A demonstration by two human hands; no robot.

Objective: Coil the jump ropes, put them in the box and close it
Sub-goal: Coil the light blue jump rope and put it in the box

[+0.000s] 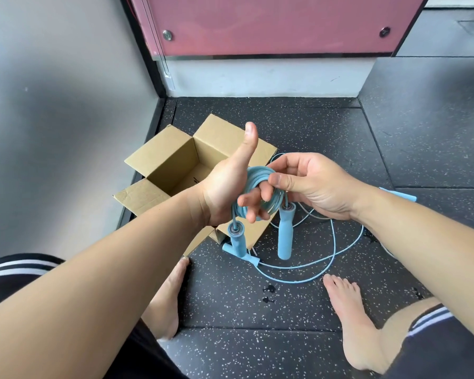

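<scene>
Speckled floor [285,310], coiled blue rope [254,175], cardboard box [175,162]

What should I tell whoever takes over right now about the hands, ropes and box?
Left hand: first rope wound round its fingers, thumb up.
Right hand: pinches that coil. Both handles dangle.
The second rope lies loose on the floor; box open beside it.
Done: first rope nearly coiled.
To do: box it, coil the second, box that, close the flaps.
</scene>
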